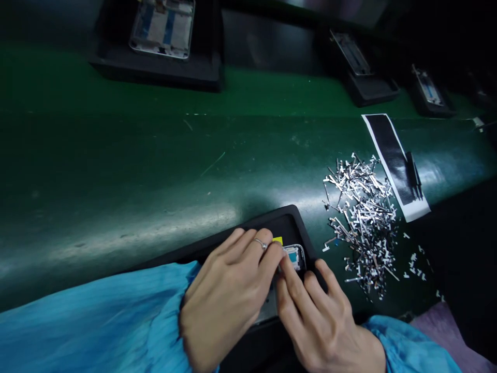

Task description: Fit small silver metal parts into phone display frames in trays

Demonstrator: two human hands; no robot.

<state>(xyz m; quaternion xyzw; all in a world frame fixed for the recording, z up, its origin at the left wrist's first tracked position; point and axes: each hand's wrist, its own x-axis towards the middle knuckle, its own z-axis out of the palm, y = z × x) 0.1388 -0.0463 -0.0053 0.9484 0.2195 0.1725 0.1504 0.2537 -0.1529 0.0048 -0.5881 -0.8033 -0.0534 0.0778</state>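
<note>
dim light falls on a green bench (116, 160), its surface glossy and scratched. along its far side, a large black tray (186, 77) bears a pale metal plate (163, 31) with blue strips; farther right, a second tray (370, 93) and a third tray (433, 108) each carry a similar piece. close to the person, a device frame (295, 257) lies in a near tray (287, 220), partly covered by both hands. the left hand (231, 282), wearing a ring (261, 242), bends its fingers over the frame beside a yellow tab (277, 240); the right hand (320, 321) is bent too, its fingertips meeting the left's. i cannot tell whether either pinches anything. right of the near tray, small silvery strips (367, 217) lie heaped, just beside a white-edged black sheet (392, 160) with a slim dark tool (413, 176) resting on it.
</note>
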